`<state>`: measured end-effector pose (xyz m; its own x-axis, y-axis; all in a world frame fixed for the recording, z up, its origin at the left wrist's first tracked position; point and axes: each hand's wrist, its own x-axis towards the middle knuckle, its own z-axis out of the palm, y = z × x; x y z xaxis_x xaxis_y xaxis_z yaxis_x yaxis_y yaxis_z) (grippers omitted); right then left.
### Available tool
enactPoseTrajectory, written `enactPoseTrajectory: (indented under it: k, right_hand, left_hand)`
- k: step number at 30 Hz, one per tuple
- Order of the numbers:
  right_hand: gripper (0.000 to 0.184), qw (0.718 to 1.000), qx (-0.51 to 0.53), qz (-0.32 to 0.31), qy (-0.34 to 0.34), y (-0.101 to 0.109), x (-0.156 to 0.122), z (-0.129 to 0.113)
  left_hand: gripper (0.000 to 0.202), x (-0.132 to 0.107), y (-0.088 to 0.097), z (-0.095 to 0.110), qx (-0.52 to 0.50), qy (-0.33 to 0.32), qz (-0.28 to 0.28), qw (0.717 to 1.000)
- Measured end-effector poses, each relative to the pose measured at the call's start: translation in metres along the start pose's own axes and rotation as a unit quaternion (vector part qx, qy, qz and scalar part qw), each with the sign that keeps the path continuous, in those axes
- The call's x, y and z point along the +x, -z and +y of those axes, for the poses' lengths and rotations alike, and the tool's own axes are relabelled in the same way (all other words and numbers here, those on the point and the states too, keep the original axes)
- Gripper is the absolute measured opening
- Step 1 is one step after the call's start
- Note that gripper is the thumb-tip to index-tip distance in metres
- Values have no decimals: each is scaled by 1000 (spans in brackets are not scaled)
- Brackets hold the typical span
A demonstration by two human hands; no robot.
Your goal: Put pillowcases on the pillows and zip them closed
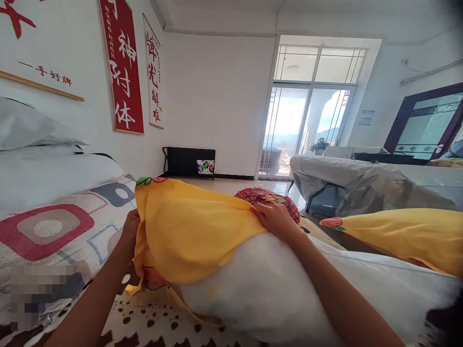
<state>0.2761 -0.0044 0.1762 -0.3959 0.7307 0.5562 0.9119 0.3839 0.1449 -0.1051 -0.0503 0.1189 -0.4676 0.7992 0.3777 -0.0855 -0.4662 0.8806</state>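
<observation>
At the bottom of the frame, a spotted blanket (144,320) lies beneath a plump white pillow (264,284) that fills the lower centre, its far end partly inside a yellow pillowcase (191,226) in the middle of the frame. The left hand (132,226) grips the gathered cloth at the case's left edge, its fingertips hidden by the folds; the right hand (273,219) pinches the upper right edge between thumb and fingers. The pillow looks light, soft and springy, likely to bulge and squash rather than break; the case looks thin and limp, so its hem and corners offer the surest hold, with the pillow best taken by a bunched corner. Beyond, a patterned quilt (47,226) spreads at left and another yellow pillow (405,231) lies at right. Farther off stand a plastic-covered counter (361,173) at right, a low black stand (181,161) left of centre, and a glass door (289,115).
</observation>
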Motion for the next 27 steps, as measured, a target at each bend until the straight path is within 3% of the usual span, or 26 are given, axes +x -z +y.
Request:
enactPoseTrajectory:
  k: [3,6,10,13,16,19,23,27]
  right_hand:
    - [31,998,-51,-1,-48,6,14,3]
    - [23,997,-18,49,-61,29,18,-16]
    - [25,980,92,176,25,50,5,-91]
    - [25,964,150,210,66,39,4,-151]
    - [29,951,173,256,16,13,16,-182]
    - [26,940,182,288,-11,-9,31,-185]
    - [23,932,196,304,39,-21,37,-177]
    - [24,907,221,349,77,-23,33,-173]
  left_hand:
    - [16,2,-15,1,13,-25,23,999]
    - [15,4,-38,5,44,-81,61,994]
    - [14,3,-65,9,78,-98,67,990]
    - [16,-4,-75,17,72,-91,58,992]
    - [18,-14,-72,28,40,-70,18,997]
    - [21,-19,-56,31,-1,-31,-25,999]
    - [21,-14,-33,22,-92,35,-54,994]
    - [22,-7,-22,13,-136,56,-74,986]
